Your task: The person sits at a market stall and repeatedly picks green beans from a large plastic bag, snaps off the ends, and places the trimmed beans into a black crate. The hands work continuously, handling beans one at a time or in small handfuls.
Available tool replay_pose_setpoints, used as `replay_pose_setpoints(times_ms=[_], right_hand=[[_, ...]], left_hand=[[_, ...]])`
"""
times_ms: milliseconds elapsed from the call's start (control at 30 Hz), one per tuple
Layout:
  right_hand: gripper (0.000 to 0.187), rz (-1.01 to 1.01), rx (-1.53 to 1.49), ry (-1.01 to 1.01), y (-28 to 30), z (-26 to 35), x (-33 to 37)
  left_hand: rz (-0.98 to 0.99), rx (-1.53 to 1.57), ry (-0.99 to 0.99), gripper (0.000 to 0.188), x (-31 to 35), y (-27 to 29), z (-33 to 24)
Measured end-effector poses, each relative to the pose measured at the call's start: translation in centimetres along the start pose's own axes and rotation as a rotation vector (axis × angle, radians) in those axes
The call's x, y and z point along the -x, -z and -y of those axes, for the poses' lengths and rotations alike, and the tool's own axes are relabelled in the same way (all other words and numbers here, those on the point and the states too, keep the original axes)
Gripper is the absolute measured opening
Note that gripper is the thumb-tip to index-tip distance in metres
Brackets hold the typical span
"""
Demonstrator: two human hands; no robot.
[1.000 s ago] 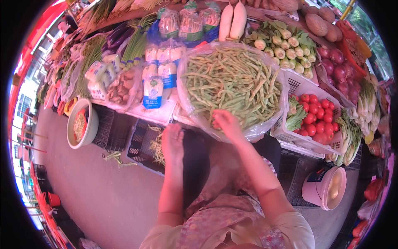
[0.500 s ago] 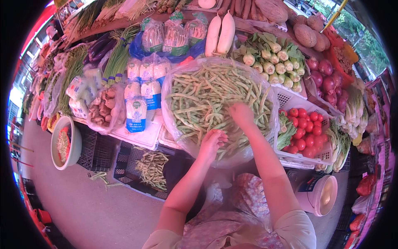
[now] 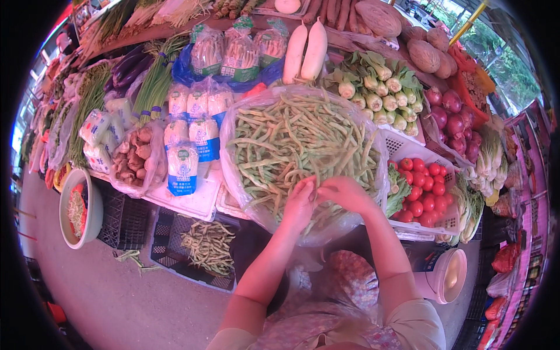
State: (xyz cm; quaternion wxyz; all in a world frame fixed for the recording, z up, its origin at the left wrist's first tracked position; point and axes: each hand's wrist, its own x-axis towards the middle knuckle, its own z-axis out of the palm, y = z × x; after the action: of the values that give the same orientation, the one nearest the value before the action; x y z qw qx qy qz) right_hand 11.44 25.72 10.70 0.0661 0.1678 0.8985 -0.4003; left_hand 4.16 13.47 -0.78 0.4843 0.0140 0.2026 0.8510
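A wide clear plastic bag (image 3: 226,140) lies rolled open in front of me, heaped with long pale green beans (image 3: 291,137). Over the near part of the heap my two hands meet, fingertips almost touching. My left hand (image 3: 299,203) is closed, thumb and fingers pinched on a green bean that the fingers mostly hide. Beside it my right hand (image 3: 344,193) is bent inward, its fingertips pinched at the same spot. How much of the bean shows between them is hard to see.
Right of the bag stands a white basket of tomatoes (image 3: 424,189). Bagged white mushrooms (image 3: 182,166) and a bag of brown mushrooms (image 3: 133,157) lie left. Below are a dark crate (image 3: 166,256) holding more beans, a pale basin (image 3: 96,207) and a white bucket (image 3: 449,274).
My right hand has come back from the middle of the heap toward me and joined the left. The left hand has turned inward and closed. The whole view has shifted slightly.
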Motion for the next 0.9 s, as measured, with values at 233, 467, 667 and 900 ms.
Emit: replay_pose_setpoints(times_ms=[233,467,667,900], right_hand=[[0.023,-0.085,0.081,0.124,0.6,-2.0,-3.0],[0.035,-0.647,0.589,0.012,0.6,-5.8,-9.5],[0.033,-0.475,0.949,-0.035,-1.0,-6.1,-10.8],[0.029,-0.562,0.583,0.049,0.1,-4.7,-8.0]], left_hand=[[-0.071,-0.163,-0.152,0.020,-0.8,0.4,-0.6],[-0.145,-0.018,-0.071,0.017,0.0,-0.8,-1.0],[-0.116,-0.125,-0.051,0.006,0.2,-1.7,-1.7],[-0.107,-0.129,-0.052,0.010,0.3,-2.0,-2.0]])
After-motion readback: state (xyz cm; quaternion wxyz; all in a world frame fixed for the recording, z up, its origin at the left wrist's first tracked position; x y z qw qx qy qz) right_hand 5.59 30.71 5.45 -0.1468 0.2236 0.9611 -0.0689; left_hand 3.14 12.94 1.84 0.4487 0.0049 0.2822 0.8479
